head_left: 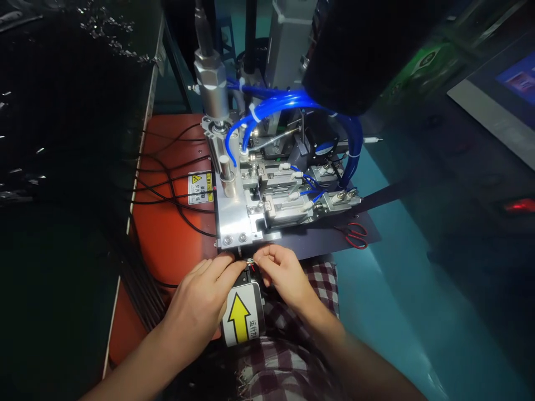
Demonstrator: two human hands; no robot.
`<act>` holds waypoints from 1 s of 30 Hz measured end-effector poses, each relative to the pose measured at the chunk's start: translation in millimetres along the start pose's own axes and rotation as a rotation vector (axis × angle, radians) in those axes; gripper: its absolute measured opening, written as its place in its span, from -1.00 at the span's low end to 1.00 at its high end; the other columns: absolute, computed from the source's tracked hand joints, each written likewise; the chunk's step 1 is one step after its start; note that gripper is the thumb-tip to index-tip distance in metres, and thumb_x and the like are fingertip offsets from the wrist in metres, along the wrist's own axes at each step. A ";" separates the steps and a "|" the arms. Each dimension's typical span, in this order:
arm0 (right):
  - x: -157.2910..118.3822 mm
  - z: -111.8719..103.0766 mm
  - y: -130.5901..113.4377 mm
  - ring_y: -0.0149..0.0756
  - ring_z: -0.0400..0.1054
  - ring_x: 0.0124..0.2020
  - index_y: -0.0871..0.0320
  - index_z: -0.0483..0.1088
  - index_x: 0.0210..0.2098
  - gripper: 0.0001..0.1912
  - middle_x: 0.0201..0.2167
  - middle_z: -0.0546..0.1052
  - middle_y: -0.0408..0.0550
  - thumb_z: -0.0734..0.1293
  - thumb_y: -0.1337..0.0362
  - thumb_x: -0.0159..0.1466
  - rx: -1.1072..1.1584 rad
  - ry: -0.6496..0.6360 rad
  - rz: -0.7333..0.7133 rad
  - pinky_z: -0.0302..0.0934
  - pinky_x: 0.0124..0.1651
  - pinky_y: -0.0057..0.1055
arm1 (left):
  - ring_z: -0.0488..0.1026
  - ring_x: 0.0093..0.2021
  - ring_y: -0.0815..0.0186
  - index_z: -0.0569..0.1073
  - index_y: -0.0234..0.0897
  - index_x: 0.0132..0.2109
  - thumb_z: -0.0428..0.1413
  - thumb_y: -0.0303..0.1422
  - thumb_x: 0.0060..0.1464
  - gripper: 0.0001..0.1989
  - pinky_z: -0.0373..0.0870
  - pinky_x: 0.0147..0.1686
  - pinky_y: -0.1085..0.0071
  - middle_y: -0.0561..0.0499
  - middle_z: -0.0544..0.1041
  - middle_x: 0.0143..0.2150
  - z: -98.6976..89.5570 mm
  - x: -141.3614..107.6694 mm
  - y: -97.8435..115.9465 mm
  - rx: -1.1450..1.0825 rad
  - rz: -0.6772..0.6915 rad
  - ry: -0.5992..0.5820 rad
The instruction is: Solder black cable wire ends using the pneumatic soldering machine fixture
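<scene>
My left hand (203,292) is closed, thumb and forefinger pinching a small shiny connector (249,261) with a short red wire end (253,268). From the other side, my right hand (282,273) comes in with its fingertips pressed together right at the connector; what they grip is too small to make out. Both hands are just in front of the metal front plate (234,223) of a bench machine. Below the fingers is a black feed block bearing a white label with a yellow arrow (239,314).
Air cylinders (288,209) and looped blue air hoses (292,100) fill the machine behind. Red-handled scissors (356,235) lie at the base plate's right corner. Black cables (167,192) cross the orange surface (163,245) to a dark bundle at left. A screen (518,83) stands far right.
</scene>
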State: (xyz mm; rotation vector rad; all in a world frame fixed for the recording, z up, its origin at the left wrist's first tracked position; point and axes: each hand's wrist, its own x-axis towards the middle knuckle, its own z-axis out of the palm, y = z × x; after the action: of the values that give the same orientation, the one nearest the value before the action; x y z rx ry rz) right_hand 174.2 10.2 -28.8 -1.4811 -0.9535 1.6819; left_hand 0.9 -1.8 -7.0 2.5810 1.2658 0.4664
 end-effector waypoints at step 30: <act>-2.2 -11.0 13.1 -0.51 0.08 -0.68 0.21 0.36 -0.47 -0.75 -0.67 0.27 -0.26 0.33 0.12 0.14 0.153 -0.010 -0.037 -0.04 -0.59 -0.51 | 0.44 -0.28 0.17 0.36 -0.32 0.00 -0.10 -0.59 0.07 -0.64 0.49 -0.35 0.26 -0.17 0.36 -0.14 -0.1 -0.5 -3.5 0.037 -0.014 -0.067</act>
State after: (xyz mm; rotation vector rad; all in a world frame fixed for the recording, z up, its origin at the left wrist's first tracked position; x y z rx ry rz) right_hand 185.0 2.8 -40.0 -1.3479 -0.8334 1.6973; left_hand -2.1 -0.1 -8.2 2.5937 1.2808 0.3536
